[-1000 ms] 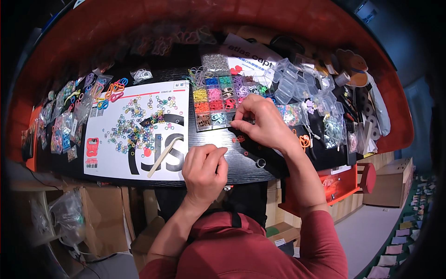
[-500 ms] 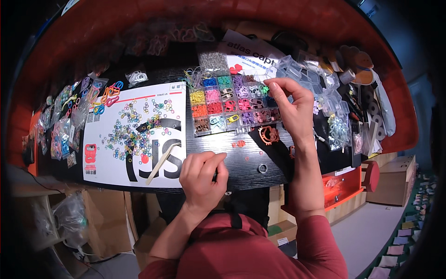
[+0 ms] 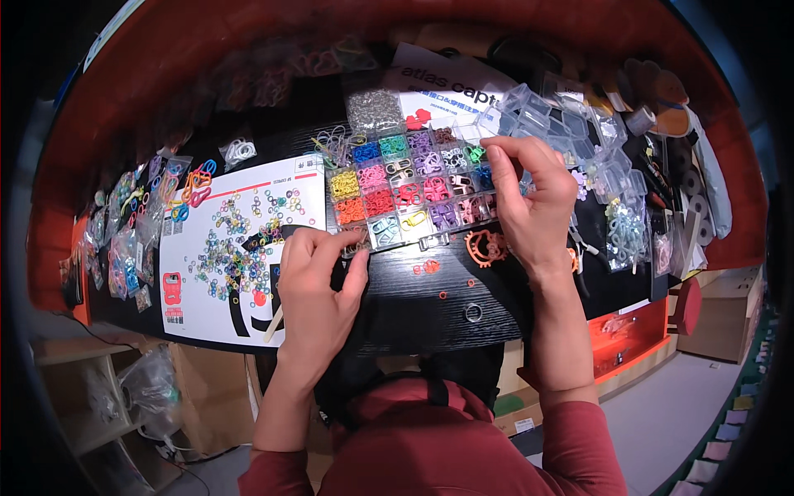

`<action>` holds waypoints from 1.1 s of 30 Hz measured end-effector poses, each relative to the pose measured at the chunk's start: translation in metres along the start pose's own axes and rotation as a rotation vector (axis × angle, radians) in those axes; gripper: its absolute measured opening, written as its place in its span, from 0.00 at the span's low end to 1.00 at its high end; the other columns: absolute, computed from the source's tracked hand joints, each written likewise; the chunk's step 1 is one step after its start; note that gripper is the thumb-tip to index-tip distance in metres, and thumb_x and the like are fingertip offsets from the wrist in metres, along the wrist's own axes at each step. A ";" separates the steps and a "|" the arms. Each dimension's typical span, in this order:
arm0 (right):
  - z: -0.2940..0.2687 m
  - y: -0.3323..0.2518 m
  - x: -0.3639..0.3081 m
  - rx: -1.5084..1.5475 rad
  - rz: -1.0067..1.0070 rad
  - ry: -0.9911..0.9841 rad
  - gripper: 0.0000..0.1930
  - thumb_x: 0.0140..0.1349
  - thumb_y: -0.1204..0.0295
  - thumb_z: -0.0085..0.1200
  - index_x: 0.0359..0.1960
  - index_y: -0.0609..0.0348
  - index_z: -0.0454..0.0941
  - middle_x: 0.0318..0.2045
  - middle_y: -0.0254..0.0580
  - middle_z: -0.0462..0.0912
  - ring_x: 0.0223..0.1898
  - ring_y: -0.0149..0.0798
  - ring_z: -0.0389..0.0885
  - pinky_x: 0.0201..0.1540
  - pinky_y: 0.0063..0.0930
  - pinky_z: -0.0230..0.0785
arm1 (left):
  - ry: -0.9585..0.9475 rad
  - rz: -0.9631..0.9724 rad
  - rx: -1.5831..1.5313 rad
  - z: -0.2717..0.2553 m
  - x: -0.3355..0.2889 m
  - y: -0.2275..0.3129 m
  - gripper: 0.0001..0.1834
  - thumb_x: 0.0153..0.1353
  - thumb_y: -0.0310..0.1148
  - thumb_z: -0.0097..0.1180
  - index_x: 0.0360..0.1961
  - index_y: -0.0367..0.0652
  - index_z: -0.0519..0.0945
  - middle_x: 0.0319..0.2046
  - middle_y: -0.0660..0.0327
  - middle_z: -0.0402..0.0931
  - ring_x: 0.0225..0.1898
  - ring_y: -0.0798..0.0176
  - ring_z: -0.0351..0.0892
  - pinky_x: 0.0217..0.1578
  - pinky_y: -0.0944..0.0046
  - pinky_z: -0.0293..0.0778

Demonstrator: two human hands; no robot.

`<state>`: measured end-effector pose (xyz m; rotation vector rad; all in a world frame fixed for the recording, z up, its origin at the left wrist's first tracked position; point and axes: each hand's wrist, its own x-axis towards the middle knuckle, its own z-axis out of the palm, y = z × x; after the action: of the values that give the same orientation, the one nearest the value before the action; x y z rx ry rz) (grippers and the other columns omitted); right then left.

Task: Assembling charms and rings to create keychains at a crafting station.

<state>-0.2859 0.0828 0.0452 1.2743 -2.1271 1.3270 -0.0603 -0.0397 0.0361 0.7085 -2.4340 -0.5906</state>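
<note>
A clear compartment box (image 3: 405,183) full of small coloured clasps, sorted by colour, lies in the middle of the table. My left hand (image 3: 317,285) is at its front left corner, with the index finger over the brown compartment and the thumb by the front edge, closed on that corner. At the box's right end my right hand (image 3: 538,194) has its thumb and index fingertip pinched together beside the green clasps (image 3: 475,155); what they hold is too small to tell. A pale tweezer-like stick (image 3: 274,324) lies partly behind my left hand.
Many small coloured rings (image 3: 240,248) are scattered on a white printed sheet (image 3: 186,236) at left. Orange bits (image 3: 428,267) and a metal ring (image 3: 473,312) lie near the front edge. Clear plastic cases (image 3: 546,124) pile up at the back right; bagged clasps (image 3: 124,256) line the left.
My left hand has moved up and left from the table's front edge to the box's front left corner. My right hand stays at the box's right end. The view has tilted slightly.
</note>
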 end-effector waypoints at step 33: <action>-0.160 0.018 -0.097 -0.388 0.425 -0.385 0.30 0.48 0.75 0.72 0.56 0.59 0.79 0.56 0.50 0.78 0.59 0.54 0.75 0.63 0.42 0.68 | 0.299 0.304 0.039 0.019 -0.022 -0.009 0.13 0.47 0.19 0.71 0.36 0.41 0.89 0.25 0.62 0.78 0.28 0.58 0.76 0.33 0.59 0.68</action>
<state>-0.2749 0.2704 0.0531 1.0100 -2.8693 0.7721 -0.0524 -0.0286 0.0082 0.3956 -2.2171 -0.2935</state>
